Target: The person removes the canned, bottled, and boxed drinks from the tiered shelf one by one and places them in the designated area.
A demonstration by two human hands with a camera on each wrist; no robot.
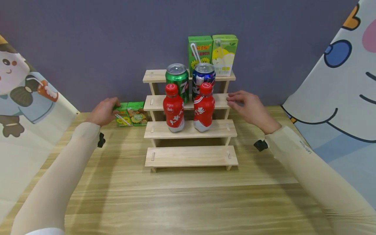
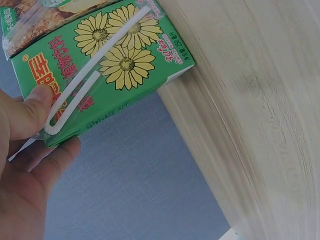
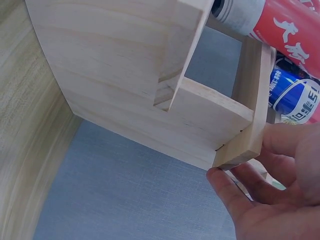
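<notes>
Cartons (image 2: 112, 75), four, left grip (image 1: 102, 111) pinching one, right grip (image 1: 247, 107) pinching one rack (image 1: 191, 156), two bottles (image 1: 174, 111)

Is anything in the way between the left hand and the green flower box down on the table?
No, nothing visible is in the way: the left hand grips a corner of that green flower box. The green box next to it is on the far side.

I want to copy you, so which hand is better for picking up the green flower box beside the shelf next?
The left hand, probably: its fingers pinch that green flower box. The right hand grips the wooden shelf on its opposite side.
</notes>
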